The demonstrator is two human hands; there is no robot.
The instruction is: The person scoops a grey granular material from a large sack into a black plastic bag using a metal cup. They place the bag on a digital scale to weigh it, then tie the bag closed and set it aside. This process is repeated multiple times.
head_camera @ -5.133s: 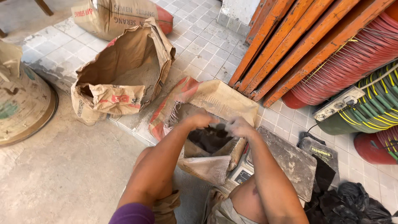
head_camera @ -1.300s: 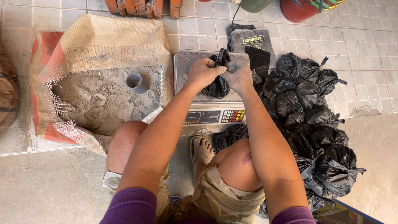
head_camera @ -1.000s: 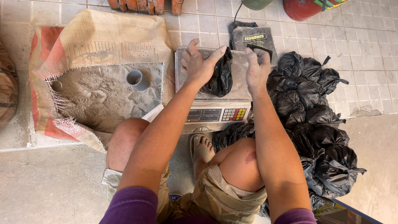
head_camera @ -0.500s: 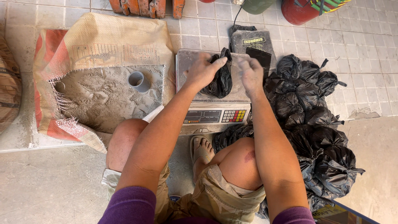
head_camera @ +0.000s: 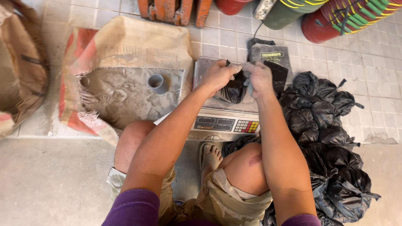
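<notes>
Black plastic is bunched between both my hands: a small black bag [head_camera: 233,89], filled and rounded at the bottom, sits on the steel pan of the weighing scale [head_camera: 226,109] while I pinch its neck just above. My left hand [head_camera: 218,75] is closed on the left side of the neck, thumb and fingers curled tight around the gathered plastic, and my right hand [head_camera: 257,76] is closed on the other side of the same neck, knuckles almost touching the left. The scale's display and keypad face me at its near edge, just beyond my bent knees and my bare foot [head_camera: 210,154]. To my right lies a pile of tied black bags [head_camera: 331,138], starting just beside the scale and running down past my right arm. Behind the scale rests a flat dark packet [head_camera: 270,56], partly hidden by my right hand. To my left an open sack of grey powder [head_camera: 125,83] lies cut wide on the tiled floor, with a short grey pipe piece [head_camera: 157,83] standing upright in the powder. Another brown paper sack [head_camera: 21,71] slumps at the far left.
</notes>
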